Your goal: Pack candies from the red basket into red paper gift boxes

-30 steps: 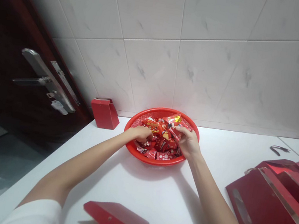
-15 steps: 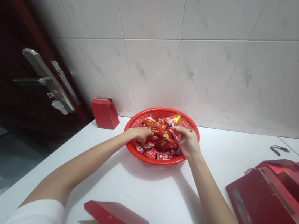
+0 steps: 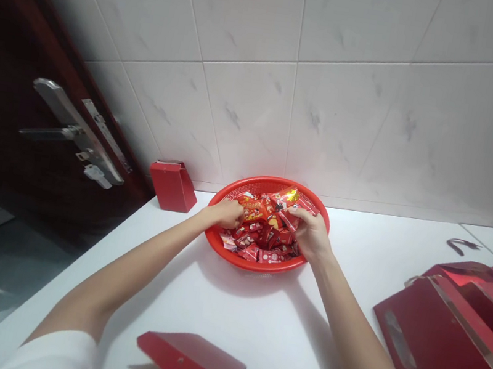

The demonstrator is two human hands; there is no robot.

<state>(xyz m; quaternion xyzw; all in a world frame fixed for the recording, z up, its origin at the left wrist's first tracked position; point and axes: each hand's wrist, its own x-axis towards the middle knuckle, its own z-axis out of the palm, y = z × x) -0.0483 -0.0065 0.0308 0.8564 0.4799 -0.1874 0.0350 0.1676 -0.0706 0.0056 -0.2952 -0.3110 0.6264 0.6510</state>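
A red plastic basket stands against the wall, filled with small red wrapped snack packets. My right hand is over the basket's right side, thumb and fingers closed on red snack packets. At the left side of the basket, my left hand has its fingers curled in beside an orange-red packet. Whatever lies inside those fingers is hidden. Nearest to me on the table, a red paper box lies with its flap open.
A closed red box stands at the back left, near a dark door with a metal handle. Several larger red boxes sit on the right of the white table. Behind them lies a short dark cord.
My left hand has shifted left and slightly up, from the middle of the packets toward the basket's left rim. My right hand stays in place with its packets.
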